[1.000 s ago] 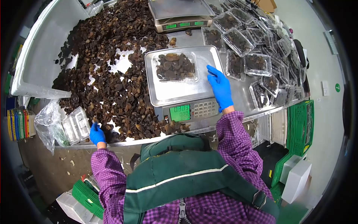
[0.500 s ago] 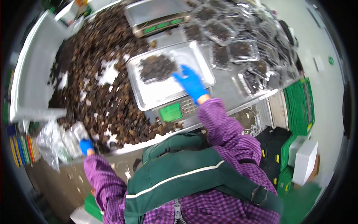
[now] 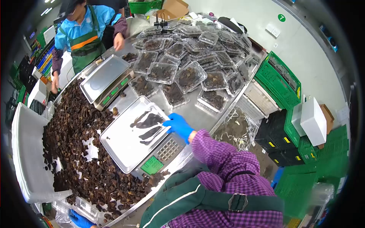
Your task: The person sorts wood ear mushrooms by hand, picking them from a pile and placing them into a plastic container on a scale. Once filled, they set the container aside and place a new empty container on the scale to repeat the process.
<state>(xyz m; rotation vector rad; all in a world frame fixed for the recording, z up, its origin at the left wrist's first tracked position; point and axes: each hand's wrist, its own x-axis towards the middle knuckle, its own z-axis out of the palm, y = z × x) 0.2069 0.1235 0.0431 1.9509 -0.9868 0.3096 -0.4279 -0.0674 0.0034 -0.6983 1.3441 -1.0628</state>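
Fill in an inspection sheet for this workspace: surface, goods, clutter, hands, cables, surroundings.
Surface: metal table, partly covered by loose dark pieces.
Goods: filled clear packs heaped at the far side; one pack on the near scale.
Clutter: scraps on the floor.
Hands: right hand at that pack's edge, grip unclear; left hand beside empty-looking packs.
Cables: nothing seen clearly.
Surroundings: co-worker across the table; green crates at right.
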